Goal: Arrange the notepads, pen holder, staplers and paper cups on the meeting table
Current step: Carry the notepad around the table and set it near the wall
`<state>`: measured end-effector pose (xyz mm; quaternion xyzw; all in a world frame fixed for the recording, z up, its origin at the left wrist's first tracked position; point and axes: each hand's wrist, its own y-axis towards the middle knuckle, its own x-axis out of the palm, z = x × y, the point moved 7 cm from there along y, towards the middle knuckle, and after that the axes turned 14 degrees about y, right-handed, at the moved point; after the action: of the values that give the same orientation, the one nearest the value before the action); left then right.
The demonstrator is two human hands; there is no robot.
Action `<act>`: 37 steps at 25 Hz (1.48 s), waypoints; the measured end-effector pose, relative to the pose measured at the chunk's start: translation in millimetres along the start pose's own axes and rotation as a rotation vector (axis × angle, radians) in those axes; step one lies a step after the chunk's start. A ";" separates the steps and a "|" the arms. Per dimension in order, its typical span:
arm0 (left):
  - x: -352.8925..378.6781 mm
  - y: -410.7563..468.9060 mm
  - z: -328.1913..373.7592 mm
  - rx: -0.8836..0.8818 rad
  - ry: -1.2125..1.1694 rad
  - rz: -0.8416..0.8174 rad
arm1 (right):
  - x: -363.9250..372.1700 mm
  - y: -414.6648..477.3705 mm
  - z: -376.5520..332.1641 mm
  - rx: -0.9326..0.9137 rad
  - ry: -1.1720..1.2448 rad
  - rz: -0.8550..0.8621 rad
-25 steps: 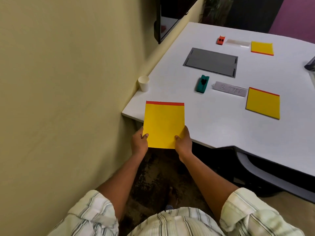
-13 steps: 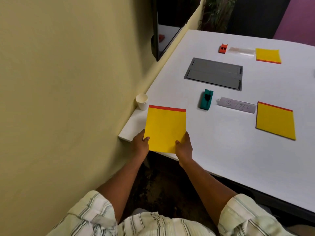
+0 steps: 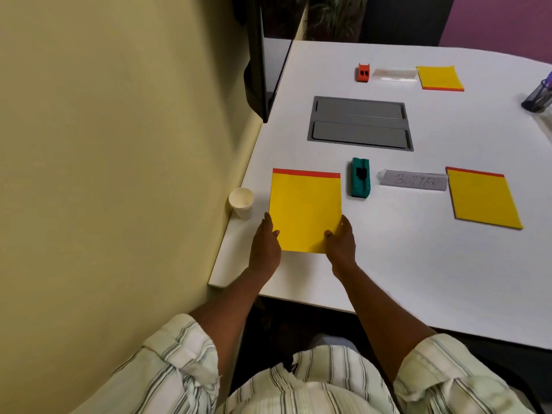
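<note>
A yellow notepad with a red top strip [image 3: 304, 209] lies over the white table's [image 3: 418, 264] near left corner. My left hand [image 3: 264, 245] grips its lower left corner and my right hand [image 3: 340, 243] its lower right corner. A stack of white paper cups [image 3: 241, 202] stands just left of the pad at the wall edge. A teal stapler [image 3: 359, 181] sits just right of the pad. Two more yellow notepads lie further off, one at mid right [image 3: 482, 197] and one at the far side [image 3: 439, 78]. A red stapler [image 3: 363, 72] is at the far side. A mesh pen holder [image 3: 537, 97] shows at the right edge.
A grey cable hatch [image 3: 360, 123] is set into the table's middle. A clear name plate [image 3: 413, 180] lies between the teal stapler and the mid-right pad, another [image 3: 394, 75] by the red stapler. A yellow wall [image 3: 119, 174] runs along the left, with a dark screen [image 3: 257, 55] mounted on it.
Both hands have carried the notepad forward from off the table's edge onto the near left corner, beside the cups and teal stapler. My view has moved closer to the table.
</note>
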<state>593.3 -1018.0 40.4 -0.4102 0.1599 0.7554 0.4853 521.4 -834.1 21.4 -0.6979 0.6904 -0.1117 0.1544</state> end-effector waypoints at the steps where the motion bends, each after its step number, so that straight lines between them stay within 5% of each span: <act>1: 5.0 6.1 1.4 0.007 -0.014 -0.039 | -0.3 4.8 -1.0 0.010 0.018 0.016; 10: 20.1 78.6 11.8 -0.088 -0.103 -0.128 | 21.3 76.4 -16.3 0.029 0.067 0.002; 37: -15.7 278.9 -25.7 -0.444 0.055 0.027 | 141.3 216.9 -35.0 0.156 0.263 -0.043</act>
<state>367.3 -1177.2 -6.9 -0.5254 0.0083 0.7671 0.3680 310.0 -977.1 -34.4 -0.6777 0.6788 -0.2589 0.1138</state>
